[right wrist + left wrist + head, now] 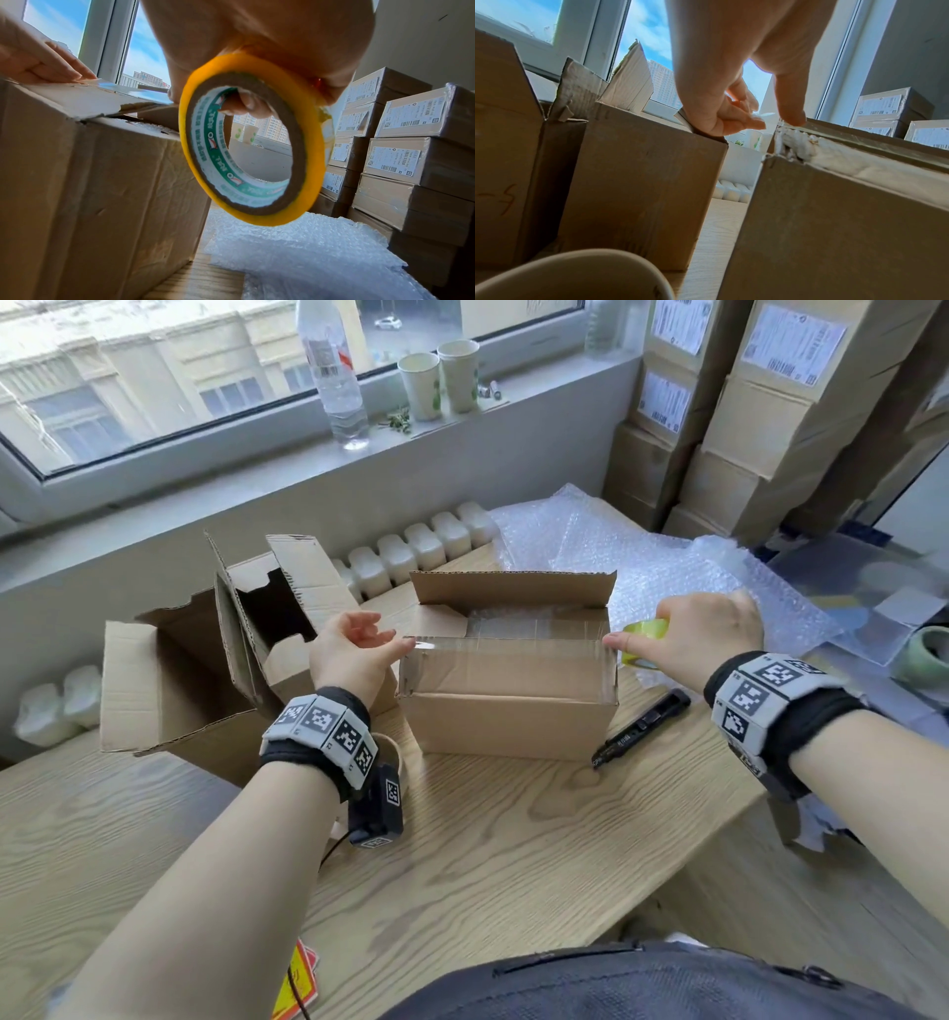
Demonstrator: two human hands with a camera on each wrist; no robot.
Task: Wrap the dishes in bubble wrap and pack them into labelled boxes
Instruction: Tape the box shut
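The box (508, 690) and its stretched tape strip (506, 643) run nine to three; left hand (354, 654) relaxed, thumb pinning the strip's end, right hand (703, 634) gripping the tape roll (644, 642).

Both arms out in front, hands up at box-top height.

My left hand (354, 647) is palm-in, fingers loosely curled, thumb pressing down on the tape end. My right hand (703, 631) grips the tape roll (644, 642), one finger hooked through its core, index finger pointing left.
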